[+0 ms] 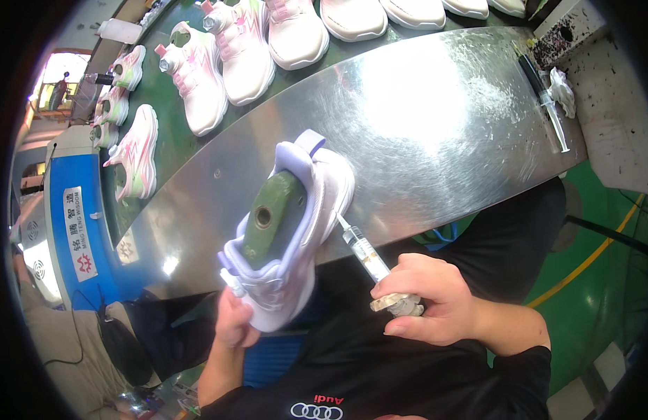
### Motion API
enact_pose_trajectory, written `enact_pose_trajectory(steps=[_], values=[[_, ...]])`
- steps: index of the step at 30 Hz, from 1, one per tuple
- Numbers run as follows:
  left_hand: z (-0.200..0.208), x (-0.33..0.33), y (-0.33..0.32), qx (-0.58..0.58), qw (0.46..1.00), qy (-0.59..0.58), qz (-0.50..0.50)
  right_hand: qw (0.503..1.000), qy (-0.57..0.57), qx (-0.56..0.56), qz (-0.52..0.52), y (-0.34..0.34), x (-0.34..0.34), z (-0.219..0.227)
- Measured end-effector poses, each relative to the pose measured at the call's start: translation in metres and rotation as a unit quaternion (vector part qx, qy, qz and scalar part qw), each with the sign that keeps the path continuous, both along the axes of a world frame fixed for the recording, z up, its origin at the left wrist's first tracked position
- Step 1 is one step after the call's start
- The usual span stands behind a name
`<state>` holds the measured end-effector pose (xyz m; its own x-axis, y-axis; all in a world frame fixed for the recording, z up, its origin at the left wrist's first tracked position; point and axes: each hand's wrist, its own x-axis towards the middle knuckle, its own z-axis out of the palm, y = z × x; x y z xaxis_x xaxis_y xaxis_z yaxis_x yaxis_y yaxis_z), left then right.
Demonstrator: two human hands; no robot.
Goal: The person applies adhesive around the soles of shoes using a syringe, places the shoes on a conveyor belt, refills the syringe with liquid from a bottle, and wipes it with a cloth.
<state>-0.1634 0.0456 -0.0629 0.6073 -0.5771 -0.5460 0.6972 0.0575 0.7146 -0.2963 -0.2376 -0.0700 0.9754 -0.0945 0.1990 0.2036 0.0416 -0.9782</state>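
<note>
My left hand grips the toe end of a white and lavender sneaker, tilted in front of me. Inside the shoe's opening sits a green shoe last with a round hole in its top. In my right hand is a clear syringe, its thin tip pointing at the shoe's side near the sole edge. Whether the tip touches the shoe I cannot tell. A crusty, whitish-grey lump is at the syringe's rear end, between my thumb and fingers.
A shiny metal worktop curves ahead of me. Beyond it, several white and pink sneakers stand on a green surface. At the right lie a second syringe with a black part and a crumpled white tissue. A blue machine panel stands left.
</note>
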Motion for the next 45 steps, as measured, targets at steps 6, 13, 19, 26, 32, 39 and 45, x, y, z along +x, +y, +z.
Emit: enact_pose_trajectory(steps=[6,13,19,26,32,39,45], values=[[-0.010,-0.031,-0.013,-0.092,0.990,0.102,-0.008,0.999,0.025,0.010,0.030,-0.003,-0.003,0.020],[-0.021,-0.048,-0.039,-0.166,0.961,0.221,-0.018,0.992,0.086,-0.001,0.097,-0.016,-0.015,0.053],[-0.035,-0.046,-0.069,-0.283,0.899,0.317,-0.105,0.991,0.081,-0.048,0.099,-0.029,-0.040,0.078],[-0.035,-0.039,-0.119,-0.261,0.905,0.287,-0.176,0.991,0.052,-0.104,0.068,-0.041,-0.073,0.097],[-0.024,-0.040,-0.151,-0.291,0.907,0.257,-0.162,0.987,0.045,-0.151,0.012,-0.042,-0.087,0.107],[-0.026,-0.039,-0.159,-0.304,0.905,0.249,-0.161,0.978,0.023,-0.207,-0.016,-0.038,-0.092,0.103],[-0.039,-0.039,-0.162,-0.321,0.889,0.283,-0.166,0.950,-0.004,-0.310,-0.029,-0.028,-0.085,0.102]])
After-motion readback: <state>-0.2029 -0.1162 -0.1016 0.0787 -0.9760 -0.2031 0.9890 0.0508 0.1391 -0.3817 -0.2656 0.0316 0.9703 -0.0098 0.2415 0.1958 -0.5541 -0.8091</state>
